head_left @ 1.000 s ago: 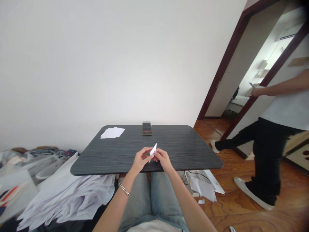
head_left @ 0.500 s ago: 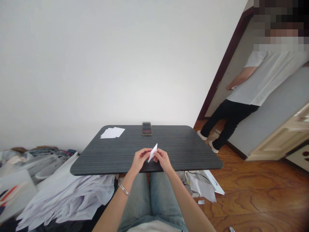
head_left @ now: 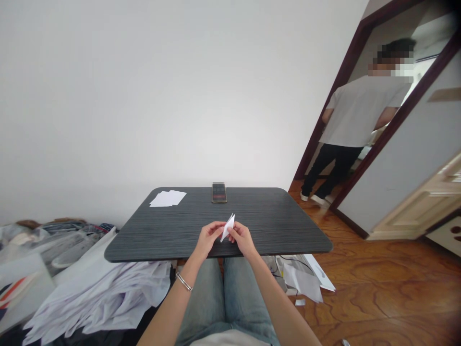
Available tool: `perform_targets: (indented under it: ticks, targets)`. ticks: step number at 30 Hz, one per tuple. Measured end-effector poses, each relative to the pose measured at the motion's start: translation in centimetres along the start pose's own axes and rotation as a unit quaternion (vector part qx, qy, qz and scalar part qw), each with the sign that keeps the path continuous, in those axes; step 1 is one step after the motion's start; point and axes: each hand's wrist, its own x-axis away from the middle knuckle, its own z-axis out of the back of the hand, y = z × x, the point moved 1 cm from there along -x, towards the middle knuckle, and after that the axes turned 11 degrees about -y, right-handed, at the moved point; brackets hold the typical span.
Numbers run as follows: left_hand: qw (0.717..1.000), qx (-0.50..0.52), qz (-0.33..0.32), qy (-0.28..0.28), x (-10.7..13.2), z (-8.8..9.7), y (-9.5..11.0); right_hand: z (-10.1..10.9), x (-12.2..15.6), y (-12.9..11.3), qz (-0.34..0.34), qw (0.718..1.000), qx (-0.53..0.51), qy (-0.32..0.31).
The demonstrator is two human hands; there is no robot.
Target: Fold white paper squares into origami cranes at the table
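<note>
Holding a folded white paper (head_left: 228, 227), pinched by left hand (head_left: 208, 237) and right hand (head_left: 243, 239), above dark wood-grained table (head_left: 273, 214)

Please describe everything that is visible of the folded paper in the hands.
The folded paper is white and slim, with two parted points at its top. It tilts, upper end rightward, over the near part of the dark table. The left hand and right hand pinch it from either side; finer creases cannot be told.
</note>
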Motion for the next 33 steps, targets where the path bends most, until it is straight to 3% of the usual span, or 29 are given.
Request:
perform_targets:
  ticks: [33]
  targets:
    - [0.999,0.031,0.022,0.006,-0.10,0.24,-0.67,0.18,0.14,-0.13,-0.015,0.998,0.020,0.056]
